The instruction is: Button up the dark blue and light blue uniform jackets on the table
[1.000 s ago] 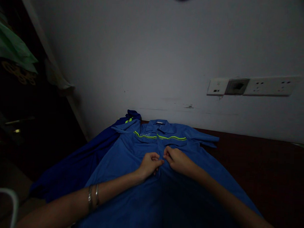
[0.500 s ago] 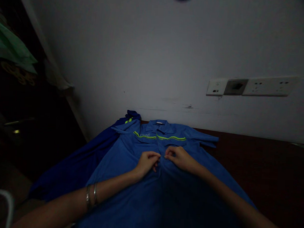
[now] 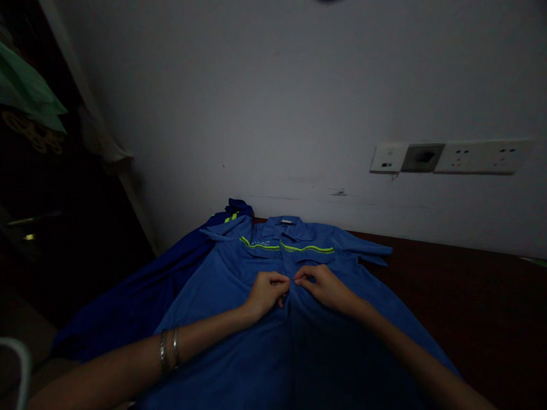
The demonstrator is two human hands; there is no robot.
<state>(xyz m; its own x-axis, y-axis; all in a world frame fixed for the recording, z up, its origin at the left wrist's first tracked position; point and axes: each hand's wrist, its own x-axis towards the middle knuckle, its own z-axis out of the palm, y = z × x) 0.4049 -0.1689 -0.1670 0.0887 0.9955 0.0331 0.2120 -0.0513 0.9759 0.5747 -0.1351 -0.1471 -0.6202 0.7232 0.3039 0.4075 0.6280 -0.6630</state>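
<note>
A blue short-sleeved work shirt [image 3: 250,348] lies spread front up, its collar toward the wall and yellow-green strips across the chest. Just below the chest pockets, my left hand [image 3: 267,293] pinches the front edge of the shirt between thumb and forefinger. Facing it from the right, my right hand [image 3: 321,284] pinches the other side of the front opening. The fingertips of both hands almost meet at the middle. Any button between them is too small and dark to make out. Two bracelets [image 3: 170,348] circle my left wrist.
A darker blue garment [image 3: 131,296] with yellow-green stripes lies left of the shirt, partly under it. The dark red-brown tabletop [image 3: 468,289] extends right. Sockets [image 3: 452,157] sit on the wall behind. A door handle [image 3: 33,219] and green cloth [image 3: 24,82] are at left.
My right hand has shifted slightly left, bringing its fingertips closer to those of my left hand. The shirt stays in place.
</note>
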